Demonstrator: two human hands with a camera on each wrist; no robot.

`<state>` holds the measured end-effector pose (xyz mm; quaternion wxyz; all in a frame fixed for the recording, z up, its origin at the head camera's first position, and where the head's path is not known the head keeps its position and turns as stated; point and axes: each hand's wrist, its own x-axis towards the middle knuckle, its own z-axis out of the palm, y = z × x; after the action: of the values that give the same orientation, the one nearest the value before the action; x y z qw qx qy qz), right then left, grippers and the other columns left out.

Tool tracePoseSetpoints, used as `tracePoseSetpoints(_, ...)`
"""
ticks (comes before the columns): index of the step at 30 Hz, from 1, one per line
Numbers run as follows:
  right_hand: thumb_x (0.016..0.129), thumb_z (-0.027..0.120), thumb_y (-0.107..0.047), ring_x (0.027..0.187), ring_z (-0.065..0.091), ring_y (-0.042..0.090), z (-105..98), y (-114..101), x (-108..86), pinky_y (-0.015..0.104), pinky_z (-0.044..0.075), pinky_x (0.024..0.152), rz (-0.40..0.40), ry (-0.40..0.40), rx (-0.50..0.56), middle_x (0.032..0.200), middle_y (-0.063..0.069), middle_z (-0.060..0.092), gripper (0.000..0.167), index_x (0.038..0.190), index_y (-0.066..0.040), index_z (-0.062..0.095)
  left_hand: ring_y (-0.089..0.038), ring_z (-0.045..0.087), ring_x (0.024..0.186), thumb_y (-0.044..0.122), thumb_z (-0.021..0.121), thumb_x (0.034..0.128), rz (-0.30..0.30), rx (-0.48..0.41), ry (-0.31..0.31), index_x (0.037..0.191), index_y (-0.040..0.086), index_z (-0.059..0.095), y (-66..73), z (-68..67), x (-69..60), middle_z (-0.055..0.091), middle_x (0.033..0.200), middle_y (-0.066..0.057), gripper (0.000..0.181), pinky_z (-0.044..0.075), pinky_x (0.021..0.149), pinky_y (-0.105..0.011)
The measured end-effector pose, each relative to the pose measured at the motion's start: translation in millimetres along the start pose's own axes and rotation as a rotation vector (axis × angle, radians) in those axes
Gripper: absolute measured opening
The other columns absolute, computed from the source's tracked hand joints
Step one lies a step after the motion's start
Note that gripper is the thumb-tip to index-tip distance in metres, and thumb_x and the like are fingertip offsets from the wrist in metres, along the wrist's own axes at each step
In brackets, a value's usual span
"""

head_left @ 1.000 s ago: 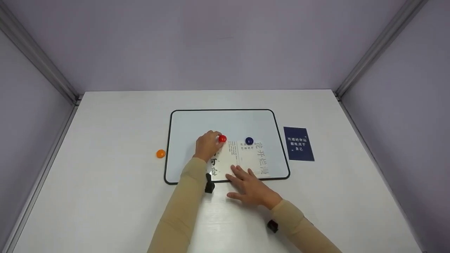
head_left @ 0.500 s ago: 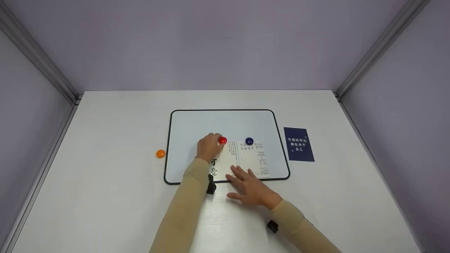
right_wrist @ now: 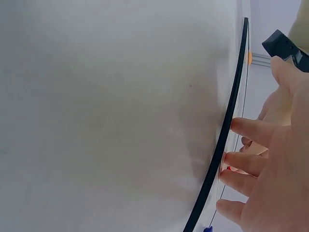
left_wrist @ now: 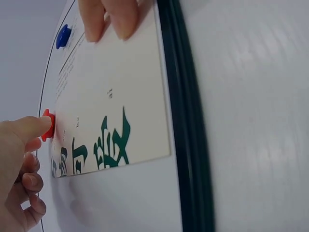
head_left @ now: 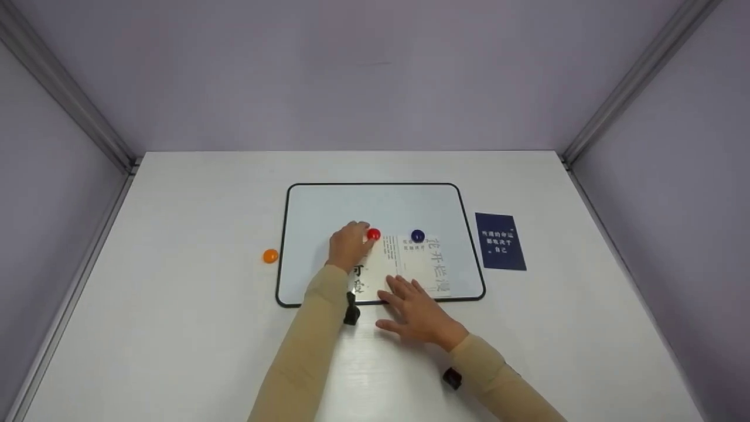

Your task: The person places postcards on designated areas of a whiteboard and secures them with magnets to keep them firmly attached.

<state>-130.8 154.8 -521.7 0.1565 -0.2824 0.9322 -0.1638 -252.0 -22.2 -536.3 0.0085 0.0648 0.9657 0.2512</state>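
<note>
A cream printed card (head_left: 419,264) lies on the black-rimmed whiteboard (head_left: 375,205). At the card's upper left edge my left hand (head_left: 348,243) pinches a red magnet (head_left: 373,234); in the left wrist view the thumb lies against that red magnet (left_wrist: 48,125). A dark blue magnet (head_left: 418,235) sits at the card's top edge, right of the red one. My right hand (head_left: 422,316) is spread, its fingertips resting at the card's lower edge near the board's front rim. The right wrist view shows these fingers (right_wrist: 248,162) straight beside the black rim (right_wrist: 224,130).
An orange magnet (head_left: 270,255) lies on the white table (head_left: 193,264), just left of the board. To the board's right is a dark blue card (head_left: 501,241) with white characters. Pale partition walls (head_left: 351,76) stand at the back and both sides.
Compared with a second ago, my left hand and the red magnet have shifted slightly toward the front of the board. My right hand has stayed nearly still.
</note>
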Motion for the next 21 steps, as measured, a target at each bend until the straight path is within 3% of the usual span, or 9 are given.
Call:
tracePoseSetpoints(11, 0.091, 0.051, -0.061, 0.148, 0.028, 0.034, 1, 0, 2.7, 0.052, 0.023, 0.123, 0.01, 0.03, 0.0, 0.158, 0.013, 0.033, 0.067, 0.14, -0.015, 0.05, -0.026, 0.065, 0.115, 0.026, 0.065, 0.0921, -0.039, -0.042, 0.004, 0.124, 0.007, 0.063, 2.4, -10.6, -8.9, 0.067, 0.122, -0.012, 0.037, 0.052, 0.102, -0.037)
tracePoseSetpoints(21, 0.09, 0.053, -0.059, 0.148, 0.029, 0.032, 1, 0, 2.2, 0.051, 0.028, 0.121, 0.03, 0.037, 0.034, 0.157, 0.01, 0.034, 0.063, 0.138, -0.018, 0.049, -0.022, 0.067, 0.098, 0.026, 0.062, 0.0936, -0.022, -0.044, -0.006, 0.123, 0.008, 0.064, -0.6, -16.1, -16.3, 0.068, 0.111, -0.01, 0.034, 0.056, 0.092, -0.035)
